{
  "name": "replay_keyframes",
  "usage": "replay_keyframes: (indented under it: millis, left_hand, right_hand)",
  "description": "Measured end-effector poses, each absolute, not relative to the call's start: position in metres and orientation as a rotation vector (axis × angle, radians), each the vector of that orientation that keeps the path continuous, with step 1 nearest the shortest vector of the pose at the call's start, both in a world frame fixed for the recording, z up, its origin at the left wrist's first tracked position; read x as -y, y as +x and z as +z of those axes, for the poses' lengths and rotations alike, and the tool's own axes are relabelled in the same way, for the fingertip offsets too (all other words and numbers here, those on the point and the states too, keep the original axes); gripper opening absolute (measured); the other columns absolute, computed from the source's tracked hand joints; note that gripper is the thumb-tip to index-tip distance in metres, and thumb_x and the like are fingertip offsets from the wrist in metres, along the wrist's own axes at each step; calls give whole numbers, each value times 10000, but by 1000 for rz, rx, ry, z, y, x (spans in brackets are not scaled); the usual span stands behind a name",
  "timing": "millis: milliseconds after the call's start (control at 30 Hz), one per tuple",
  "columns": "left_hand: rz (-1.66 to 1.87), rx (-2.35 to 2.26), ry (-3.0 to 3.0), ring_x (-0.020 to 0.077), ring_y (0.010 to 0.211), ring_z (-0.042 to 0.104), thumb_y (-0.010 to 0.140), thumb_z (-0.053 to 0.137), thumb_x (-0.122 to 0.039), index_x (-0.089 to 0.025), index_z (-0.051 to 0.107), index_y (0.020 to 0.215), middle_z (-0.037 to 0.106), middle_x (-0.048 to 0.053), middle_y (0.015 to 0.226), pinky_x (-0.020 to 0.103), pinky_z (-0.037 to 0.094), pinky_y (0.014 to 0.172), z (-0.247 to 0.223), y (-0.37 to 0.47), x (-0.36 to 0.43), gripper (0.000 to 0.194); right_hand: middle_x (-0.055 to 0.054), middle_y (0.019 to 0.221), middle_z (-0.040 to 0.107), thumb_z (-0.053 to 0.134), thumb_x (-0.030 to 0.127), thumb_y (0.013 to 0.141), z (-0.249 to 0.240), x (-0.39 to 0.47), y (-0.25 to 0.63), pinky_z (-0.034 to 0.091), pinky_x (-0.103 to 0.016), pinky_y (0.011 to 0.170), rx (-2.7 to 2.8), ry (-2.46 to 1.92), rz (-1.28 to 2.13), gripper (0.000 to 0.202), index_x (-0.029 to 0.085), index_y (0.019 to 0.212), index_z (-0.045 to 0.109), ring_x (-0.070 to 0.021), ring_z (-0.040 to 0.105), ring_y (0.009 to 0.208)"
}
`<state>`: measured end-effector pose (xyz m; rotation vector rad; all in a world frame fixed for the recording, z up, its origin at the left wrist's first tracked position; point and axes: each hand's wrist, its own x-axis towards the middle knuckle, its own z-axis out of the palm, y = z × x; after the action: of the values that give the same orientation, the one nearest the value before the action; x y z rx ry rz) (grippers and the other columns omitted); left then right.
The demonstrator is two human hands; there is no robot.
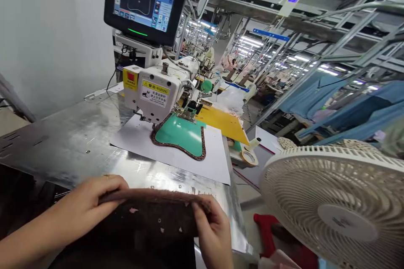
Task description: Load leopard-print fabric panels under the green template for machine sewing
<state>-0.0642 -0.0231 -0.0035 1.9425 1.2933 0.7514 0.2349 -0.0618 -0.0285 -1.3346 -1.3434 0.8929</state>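
Cloth [158, 194] between left hand [94, 198] and right hand [216, 227], pinched near both ends; keep it straight, and pull gently.

The right hand [212, 222] covers one end of the brown fabric [154, 194], and the bottom edge cuts it off near the wrist; some fingers of the left hand [97, 195] are hidden. Well beyond the left hand, the monitor [142, 4] shows text too small to read. Right of the right hand, the fan [303, 201] runs out of frame, its hub lettering [342, 220] blurred.
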Motion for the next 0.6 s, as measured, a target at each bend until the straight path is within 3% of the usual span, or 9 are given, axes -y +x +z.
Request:
replay_keyframes:
  millis: [100, 233, 433, 600]
  left_hand:
    - [704, -1134, 1679, 236, 762, 687, 848, 598, -424, -243, 722, 770, 703, 34, 777, 291, 565, 689, -1, -69, 12, 232]
    - [739, -1068, 920, 269, 832, 725, 747, 754, -459, -202, 728, 1008, 756, 59, 869, 404, 594, 836, -13, -62, 4, 368]
    - [831, -1098, 796, 246, 915, 714, 641, 834, -518, -243, 719, 1010, 760, 27, 899, 302, 594, 785, -26, -43, 5, 474]
    - [733, -1086, 1216, 199, 807, 670, 782, 709, -566, -207, 683, 829, 714, 17, 831, 265, 550, 738, -21, -33, 4, 363]
  right_hand:
    - [-51, 864, 698, 632, 499, 900, -36, 65, 245, 528, -303, 748, 1152, -1295, 1105, 304, 203, 896, 699, -229, 651, 835]
    - [-62, 953, 703, 640, 537, 892, -42, 67, 244, 541, -324, 748, 960, -1205, 1293, 334, 219, 987, 680, -231, 651, 859]
    - [-31, 872, 665, 594, 561, 913, -48, 65, 237, 505, -289, 762, 1047, -1316, 1105, 355, 208, 916, 634, -207, 612, 839]
    - [-11, 820, 603, 559, 550, 922, -49, 61, 240, 481, -270, 712, 1140, -1391, 1046, 357, 203, 844, 595, -187, 572, 795]
